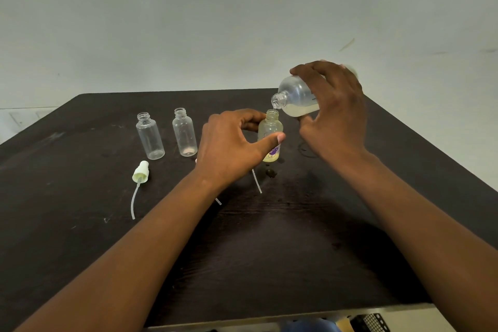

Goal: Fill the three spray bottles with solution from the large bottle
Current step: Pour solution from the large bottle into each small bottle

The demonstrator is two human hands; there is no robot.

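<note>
On the dark worktop (80,224), two empty clear spray bottles (150,136) stand at nine o'clock of the yellowish labelled bottle (270,140) gripped by the left hand (231,148). The right hand (334,113) tilts the large clear bottle (295,98) above it; that narrow neck risks spills, with drips already nearby.

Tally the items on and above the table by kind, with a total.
Small spray bottles: 3, two empty and one being filled
Large bottle: 1
Spray caps in clear view: 1, others hidden behind the left hand
Total: 5
</note>
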